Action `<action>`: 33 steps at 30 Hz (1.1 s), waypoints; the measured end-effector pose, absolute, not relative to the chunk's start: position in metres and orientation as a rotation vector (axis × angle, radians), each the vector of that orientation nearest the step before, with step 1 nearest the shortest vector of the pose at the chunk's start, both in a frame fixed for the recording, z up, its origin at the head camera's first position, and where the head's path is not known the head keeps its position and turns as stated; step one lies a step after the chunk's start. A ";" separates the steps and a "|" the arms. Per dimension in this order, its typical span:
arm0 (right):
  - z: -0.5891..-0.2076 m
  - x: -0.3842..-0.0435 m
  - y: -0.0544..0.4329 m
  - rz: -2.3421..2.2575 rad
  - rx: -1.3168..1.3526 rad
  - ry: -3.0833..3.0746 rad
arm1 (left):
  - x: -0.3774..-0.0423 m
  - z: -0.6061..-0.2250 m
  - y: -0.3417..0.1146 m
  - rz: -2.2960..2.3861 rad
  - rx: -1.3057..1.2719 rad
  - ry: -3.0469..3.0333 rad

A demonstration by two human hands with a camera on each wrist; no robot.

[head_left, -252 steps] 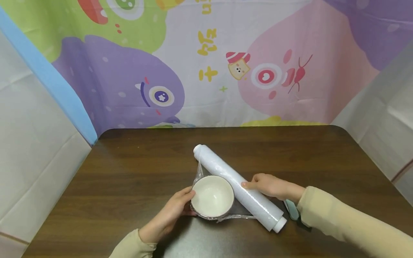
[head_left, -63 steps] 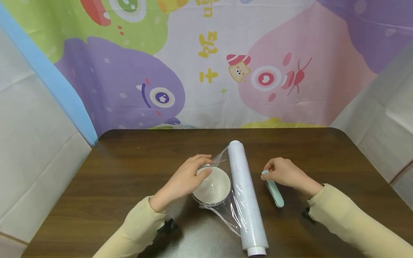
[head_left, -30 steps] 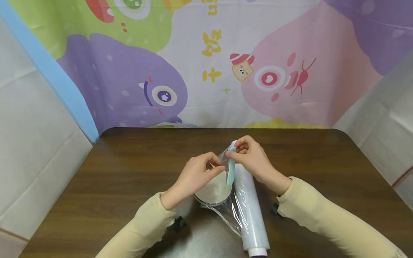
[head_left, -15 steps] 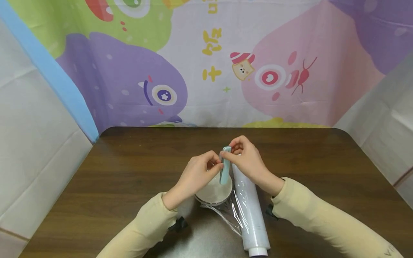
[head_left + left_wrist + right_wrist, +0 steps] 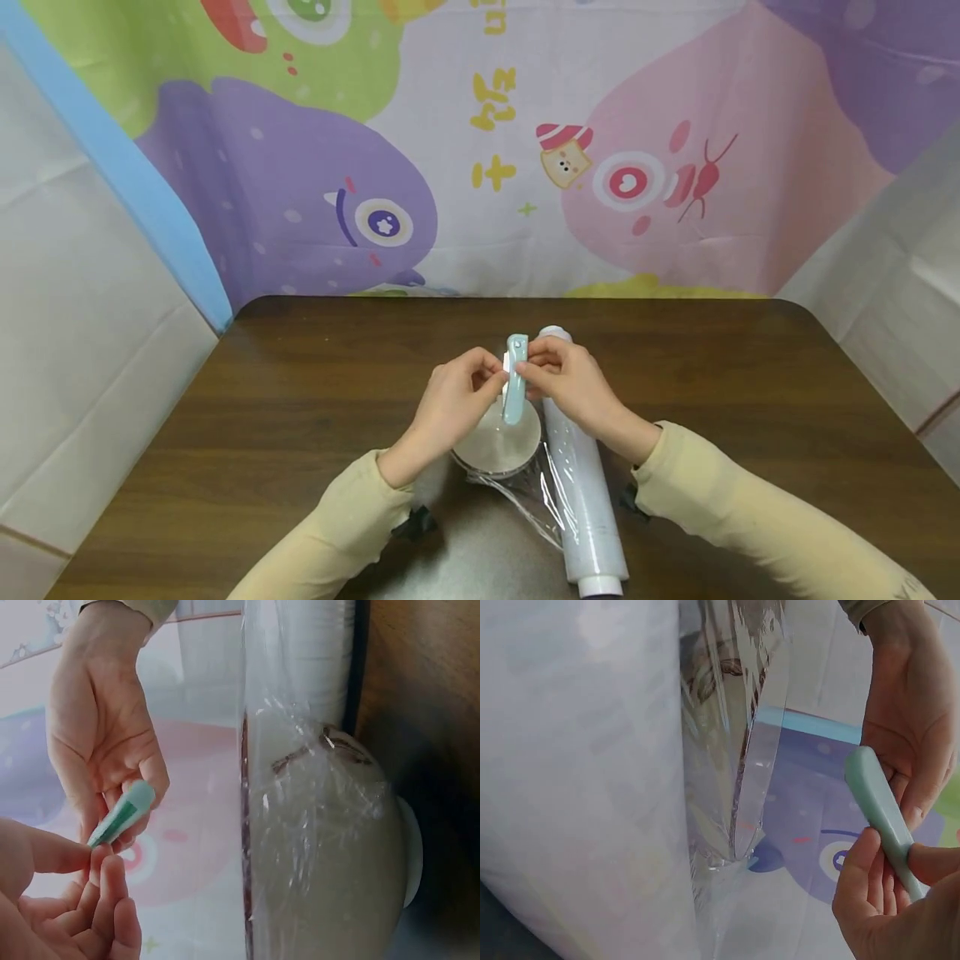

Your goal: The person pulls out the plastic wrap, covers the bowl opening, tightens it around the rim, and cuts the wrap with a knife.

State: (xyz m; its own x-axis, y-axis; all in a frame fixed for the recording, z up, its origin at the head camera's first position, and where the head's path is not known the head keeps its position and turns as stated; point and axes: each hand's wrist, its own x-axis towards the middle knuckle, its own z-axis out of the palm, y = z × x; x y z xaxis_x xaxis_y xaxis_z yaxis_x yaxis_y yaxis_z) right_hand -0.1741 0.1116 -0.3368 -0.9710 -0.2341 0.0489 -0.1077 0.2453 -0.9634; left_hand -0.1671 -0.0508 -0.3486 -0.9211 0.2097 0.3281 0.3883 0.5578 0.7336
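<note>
A mint-green folding knife (image 5: pixel 515 392) is held up over the bowl, a pivot near its top end and a pale blade edge along its left side. My right hand (image 5: pixel 573 383) pinches its handle between thumb and fingers. From the other side, the thumb and forefinger of my left hand (image 5: pixel 453 400) pinch at the blade edge; the left wrist view shows those fingertips right at the knife (image 5: pixel 124 814). Below stands a white bowl (image 5: pixel 495 446), with clear cling film (image 5: pixel 727 750) stretched round its side. The film runs to a thick roll (image 5: pixel 585 492) lying just right of the bowl.
The brown wooden table (image 5: pixel 262 433) extends around the bowl and roll. Behind it hangs a cartoon-printed cloth (image 5: pixel 495 250), with pale panels at both sides. Black wrist mounts (image 5: pixel 416 525) sit under the sleeves.
The right hand picked up the knife from the table right of the roll and brought it left over the bowl. The left hand left the bowl's rim and now pinches the knife.
</note>
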 end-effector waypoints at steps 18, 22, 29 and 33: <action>-0.333 -0.167 0.119 -1.684 -0.455 2.519 | -0.166 -0.346 -0.055 -1.417 -0.577 -2.645; -0.332 -0.166 0.121 -1.638 -0.481 2.577 | -0.167 -0.345 -0.058 -1.390 -0.574 -2.636; -0.330 -0.163 0.125 -1.415 -0.577 2.854 | -0.169 -0.344 -0.062 -1.381 -0.575 -2.631; -0.329 -0.160 0.125 -1.354 -0.632 2.937 | -0.168 -0.342 -0.064 -1.350 -0.586 -2.639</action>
State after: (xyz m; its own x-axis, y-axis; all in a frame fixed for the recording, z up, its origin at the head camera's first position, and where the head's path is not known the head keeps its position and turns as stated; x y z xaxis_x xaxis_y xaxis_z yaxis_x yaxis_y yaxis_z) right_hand -0.1597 0.1254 -0.3286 -0.9150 -0.2773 0.2930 -0.4029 0.5910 -0.6989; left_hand -0.1682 -0.0635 -0.3417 -0.9179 0.2843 0.2768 0.3909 0.5271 0.7546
